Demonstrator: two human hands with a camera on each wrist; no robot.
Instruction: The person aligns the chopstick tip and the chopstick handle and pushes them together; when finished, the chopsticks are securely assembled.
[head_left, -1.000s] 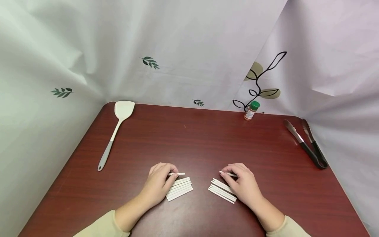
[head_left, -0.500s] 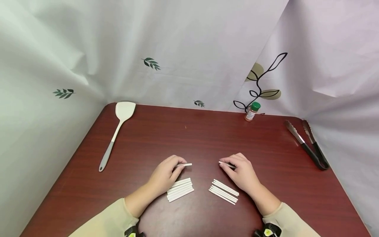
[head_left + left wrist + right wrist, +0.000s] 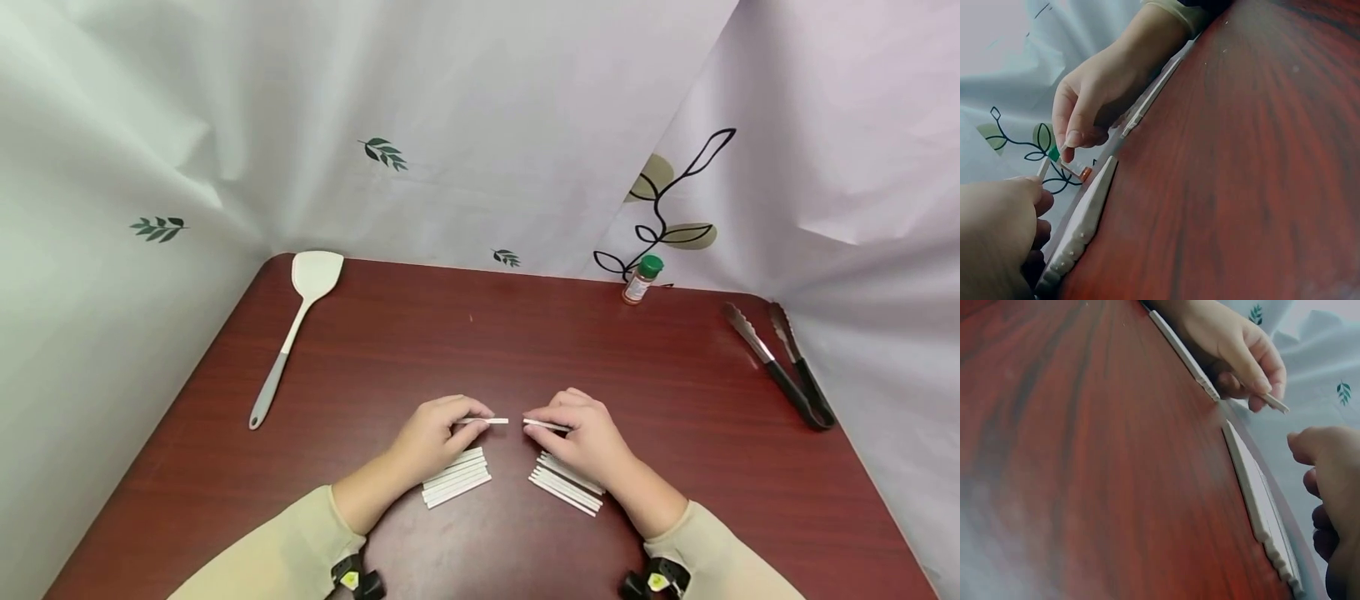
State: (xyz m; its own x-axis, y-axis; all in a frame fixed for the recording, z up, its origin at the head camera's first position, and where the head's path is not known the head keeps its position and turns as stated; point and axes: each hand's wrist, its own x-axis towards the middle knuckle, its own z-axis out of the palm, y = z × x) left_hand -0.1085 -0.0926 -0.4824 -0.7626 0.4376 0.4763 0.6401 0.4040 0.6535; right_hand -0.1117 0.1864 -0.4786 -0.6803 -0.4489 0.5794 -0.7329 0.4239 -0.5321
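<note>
Between thumb and fingers my left hand (image 3: 442, 435) pinches a slim white stick (image 3: 498, 421); its tip points right. Facing it, my right hand (image 3: 587, 432) pinches a similar white stick (image 3: 546, 426), tip pointing left. A small gap separates the two tips in the head view. Below the left hand lies a row of several white sticks (image 3: 459, 482), side by side and slanted. Another slanted row of white sticks (image 3: 564, 487) lies below the right hand, which partly covers it. In the right wrist view, the left hand's stick (image 3: 1277, 404) appears raised above the table.
A white spatula with a grey handle (image 3: 268, 392) lies at the left of the dark red table (image 3: 480, 350). A green-capped spice jar (image 3: 637, 287) stands at the back edge. Metal tongs with black handles (image 3: 802, 392) lie far right. Pale curtains (image 3: 465, 125) surround the table.
Both hands, each pinching a stick, have moved up from the rows and then inward, so the stick tips are much closer together. The two rows have stayed in place.
</note>
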